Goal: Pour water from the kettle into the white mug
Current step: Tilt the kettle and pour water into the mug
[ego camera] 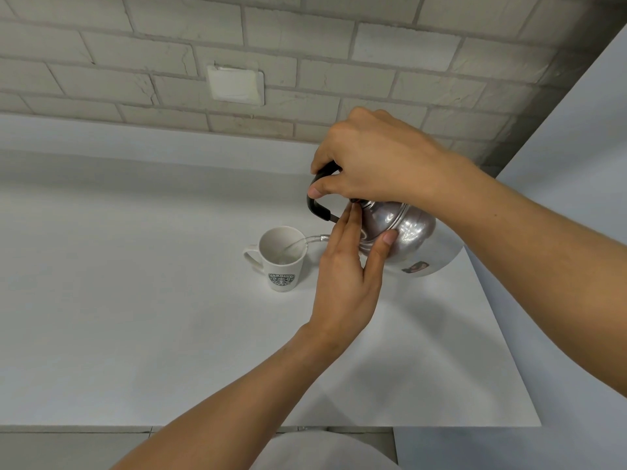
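A shiny metal kettle [412, 240] is tilted to the left above the white counter [135, 300]. My right hand [369, 161] grips its black handle [317, 205] from above. My left hand [346, 276] rests flat against the kettle's lid and front, fingers pressed on the metal. The spout [317, 239] reaches over the rim of the white mug [281, 257], and a thin stream of water runs into it. The mug stands upright with a green logo facing me and its handle to the left.
A grey brick wall with a white socket plate [235, 84] runs behind the counter. A pale cabinet side [576, 164] rises at the right. The counter's front edge lies near the bottom of the view.
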A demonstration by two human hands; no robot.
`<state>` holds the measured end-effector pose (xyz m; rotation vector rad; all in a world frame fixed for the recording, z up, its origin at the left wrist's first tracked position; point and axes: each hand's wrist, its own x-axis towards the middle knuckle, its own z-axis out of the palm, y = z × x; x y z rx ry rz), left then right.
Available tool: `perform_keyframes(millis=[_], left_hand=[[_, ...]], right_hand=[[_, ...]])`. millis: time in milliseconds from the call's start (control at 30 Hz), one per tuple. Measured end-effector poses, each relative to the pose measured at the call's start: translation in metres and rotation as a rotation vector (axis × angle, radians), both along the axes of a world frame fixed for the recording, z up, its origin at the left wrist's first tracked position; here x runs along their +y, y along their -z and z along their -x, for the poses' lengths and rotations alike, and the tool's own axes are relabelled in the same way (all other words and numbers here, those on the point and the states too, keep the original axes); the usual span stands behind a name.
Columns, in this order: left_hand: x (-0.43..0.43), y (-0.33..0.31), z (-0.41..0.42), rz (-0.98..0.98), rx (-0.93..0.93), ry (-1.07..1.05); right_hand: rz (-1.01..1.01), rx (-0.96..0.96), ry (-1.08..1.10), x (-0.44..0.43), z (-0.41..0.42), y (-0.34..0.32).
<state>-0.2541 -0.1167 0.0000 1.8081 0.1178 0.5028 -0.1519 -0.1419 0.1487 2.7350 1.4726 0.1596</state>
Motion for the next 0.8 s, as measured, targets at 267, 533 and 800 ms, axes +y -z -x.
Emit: perform_keyframes(millis=[267, 533, 800], left_hand=[[-0.0023, -0.0018, -0.0009, 0.019, -0.002, -0.008], [-0.0019, -0.0019, -0.0006, 0.014, -0.005, -0.017], [-0.0004, -0.0010, -0.0003, 0.004, -0.002, -0.023]], right_hand=[[0.004, 0.003, 0.015, 0.0009, 0.0020, -0.0040], [0.014, -0.002, 0.028, 0.0031, 0.0027, -0.0045], [0.020, 0.001, 0.029, 0.0054, 0.0040, -0.0047]])
